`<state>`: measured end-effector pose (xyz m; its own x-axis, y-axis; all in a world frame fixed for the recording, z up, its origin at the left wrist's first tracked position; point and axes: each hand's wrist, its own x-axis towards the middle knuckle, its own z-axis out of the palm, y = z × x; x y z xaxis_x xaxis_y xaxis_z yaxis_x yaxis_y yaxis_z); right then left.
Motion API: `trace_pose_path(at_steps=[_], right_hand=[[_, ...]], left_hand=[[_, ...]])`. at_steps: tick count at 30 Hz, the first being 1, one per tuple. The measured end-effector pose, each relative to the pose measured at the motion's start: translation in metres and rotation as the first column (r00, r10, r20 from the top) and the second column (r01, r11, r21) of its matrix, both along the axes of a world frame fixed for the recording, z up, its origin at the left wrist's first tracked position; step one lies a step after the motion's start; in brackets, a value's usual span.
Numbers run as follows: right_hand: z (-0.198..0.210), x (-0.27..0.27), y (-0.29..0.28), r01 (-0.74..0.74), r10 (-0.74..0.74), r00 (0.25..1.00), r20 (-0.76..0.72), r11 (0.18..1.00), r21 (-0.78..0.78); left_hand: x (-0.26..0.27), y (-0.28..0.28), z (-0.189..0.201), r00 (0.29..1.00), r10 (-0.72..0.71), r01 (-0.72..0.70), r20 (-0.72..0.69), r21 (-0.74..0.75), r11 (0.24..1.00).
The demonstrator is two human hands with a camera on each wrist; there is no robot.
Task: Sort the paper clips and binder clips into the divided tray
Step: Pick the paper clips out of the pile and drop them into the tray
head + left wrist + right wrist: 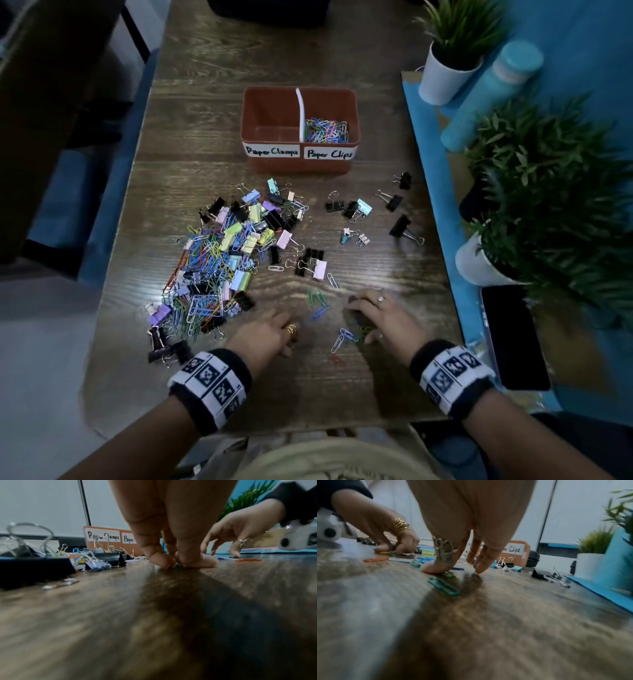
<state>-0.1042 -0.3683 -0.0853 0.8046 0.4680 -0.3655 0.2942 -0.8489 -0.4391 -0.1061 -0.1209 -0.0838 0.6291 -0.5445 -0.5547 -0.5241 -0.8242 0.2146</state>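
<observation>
The brown divided tray (274, 102) stands mid-table; its "Paper Clamps" side is empty and its "Paper Clips" side holds coloured paper clips (325, 132). A mixed pile of clips (219, 260) lies at front left, and several binder clips (363, 207) are scattered to the right. My left hand (289, 344) is low on the table, thumb and fingertip pinching a small greenish paper clip (175, 565). My right hand (457, 572) has its thumb pressing a green paper clip (449, 574) flat, fingers straight and apart. Another green clip (444, 586) lies just nearer. Loose clips (318, 305) lie between the hands.
A blue mat (431, 164) runs along the right edge with two potted plants (445, 78) (479, 263), a teal bottle (493, 92) and a black phone (513, 335). A dark object (270, 10) sits at the table's far end. The near table edge is just behind my wrists.
</observation>
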Motion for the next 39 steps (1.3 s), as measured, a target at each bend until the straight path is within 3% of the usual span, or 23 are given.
trace_pose_path(at_steps=[2, 5, 6, 8, 10, 13, 15, 17, 20, 24, 26, 28, 32, 35, 39], right_hand=[[0.000, 0.009, 0.002, -0.096, 0.096, 0.995, -0.002, 0.995, -0.014], [-0.003, 0.011, -0.001, -0.100, 0.097, 0.994, -0.058, 0.994, -0.045], [-0.004, 0.010, -0.002, -0.084, 0.081, 0.995, -0.062, 0.996, -0.043], [-0.005, 0.005, -0.003, -0.039, 0.037, 0.997, -0.075, 0.999, -0.021], [-0.006, -0.001, -0.001, 0.045, -0.043, 0.996, -0.084, 0.999, 0.013], [-0.007, -0.013, 0.001, 0.189, -0.188, 0.981, -0.047, 0.982, 0.016], [-0.008, -0.021, 0.002, 0.213, -0.214, 0.977, -0.015, 0.975, -0.060], [-0.010, -0.026, 0.002, 0.208, -0.207, 0.978, 0.021, 0.974, -0.091], [-0.009, -0.027, -0.007, 0.272, -0.271, 0.962, 0.007, 0.962, -0.016], [-0.004, -0.037, -0.027, 0.377, -0.380, 0.925, 0.015, 0.921, 0.096], [-0.008, -0.049, -0.026, 0.313, -0.313, 0.950, -0.008, 0.948, 0.052], [-0.015, -0.057, -0.023, 0.263, -0.263, 0.965, -0.019, 0.965, -0.008], [-0.016, -0.060, -0.017, 0.308, -0.304, 0.951, 0.061, 0.949, -0.070], [-0.015, -0.061, -0.013, 0.329, -0.328, 0.944, 0.029, 0.937, -0.122], [-0.012, -0.060, -0.012, 0.376, -0.379, 0.925, -0.010, 0.921, -0.104]], left_hand=[[-0.002, -0.003, 0.002, 1.000, -0.009, 0.009, 0.012, 0.018, 1.000], [-0.005, -0.006, 0.005, 0.995, -0.071, 0.071, 0.063, -0.001, 0.997], [-0.007, -0.006, 0.007, 0.990, -0.094, 0.094, 0.103, 0.004, 0.996], [-0.008, -0.007, 0.011, 0.998, -0.043, 0.043, 0.038, -0.007, 0.999], [-0.013, -0.010, 0.016, 0.986, -0.063, 0.064, 0.153, -0.003, 0.998], [-0.020, -0.018, 0.010, 0.999, -0.016, 0.014, 0.031, 0.076, 0.997], [-0.023, -0.026, 0.009, 1.000, -0.013, 0.013, 0.003, 0.096, 0.995], [-0.026, -0.034, 0.007, 1.000, 0.013, -0.013, -0.001, 0.054, 0.998], [-0.029, -0.045, 0.001, 0.998, 0.056, -0.056, 0.017, -0.014, 0.998], [-0.023, -0.061, -0.003, 0.987, 0.158, -0.149, 0.018, -0.242, 0.959], [-0.021, -0.072, -0.004, 0.996, 0.092, -0.085, 0.008, -0.297, 0.951], [-0.021, -0.081, -0.005, 0.999, -0.048, 0.051, 0.017, -0.232, 0.971], [-0.017, -0.086, -0.001, 0.997, -0.073, 0.075, 0.022, -0.163, 0.984], [-0.018, -0.085, 0.000, 0.999, -0.035, 0.035, 0.002, -0.139, 0.990], [-0.023, -0.079, -0.003, 0.981, 0.167, -0.183, -0.102, -0.180, 0.966]])
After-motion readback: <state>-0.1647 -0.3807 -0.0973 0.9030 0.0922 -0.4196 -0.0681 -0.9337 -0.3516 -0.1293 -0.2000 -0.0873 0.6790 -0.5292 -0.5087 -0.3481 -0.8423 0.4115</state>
